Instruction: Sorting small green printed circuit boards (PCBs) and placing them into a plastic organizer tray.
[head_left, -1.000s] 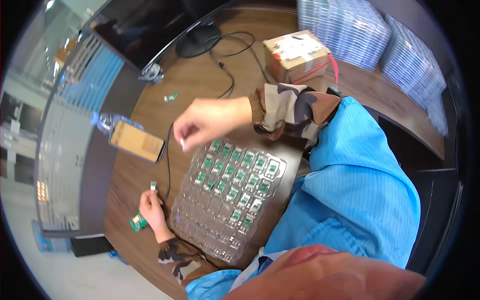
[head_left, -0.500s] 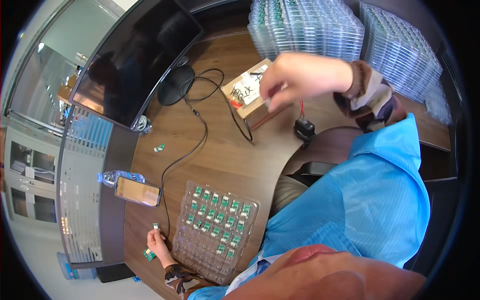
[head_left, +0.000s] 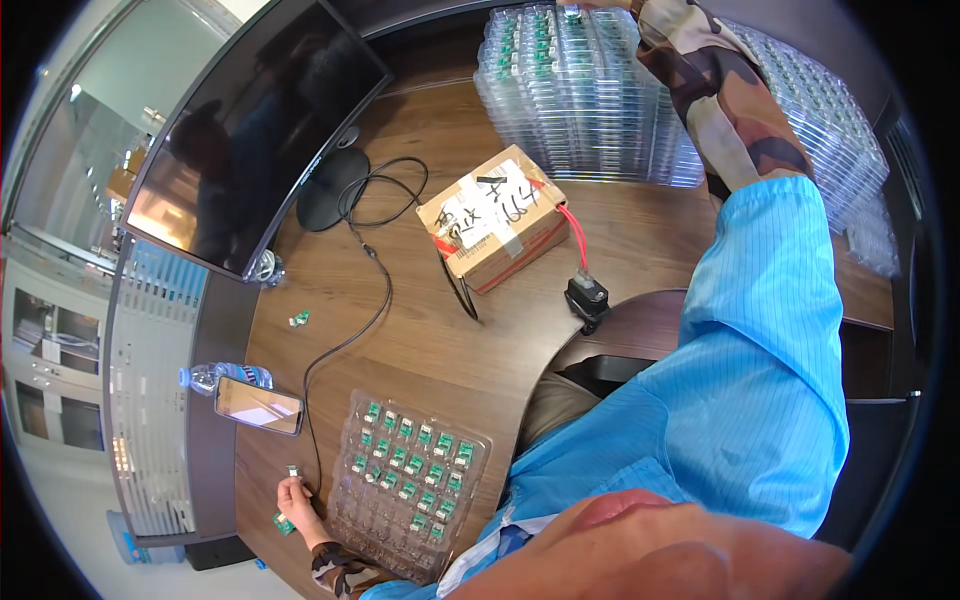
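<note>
My right arm, in a camouflage sleeve, stretches far up to the stacks of clear trays [head_left: 580, 100] at the back of the desk. My right hand [head_left: 573, 10] touches the top of a stack at the picture's upper edge and is mostly cut off. My left hand [head_left: 296, 497] rests curled on the wooden desk, left of a clear blister tray [head_left: 346, 500] holding several small green parts. One loose green part [head_left: 292, 470] lies at its fingertips and another [head_left: 283, 522] lies beside the hand.
A taped cardboard box [head_left: 490, 225] sits mid-desk, with a black plug on a red cord [head_left: 587, 295] to its right. A dark monitor [head_left: 250, 150] stands at the left, a black cable [head_left: 350, 330] running from it. A phone [head_left: 258, 405] and a bottle [head_left: 210, 377] lie at the left edge.
My right hand has risen from above the blister tray, passed over the cardboard box, and reached the tray stacks at the back. My left hand has stayed put.
</note>
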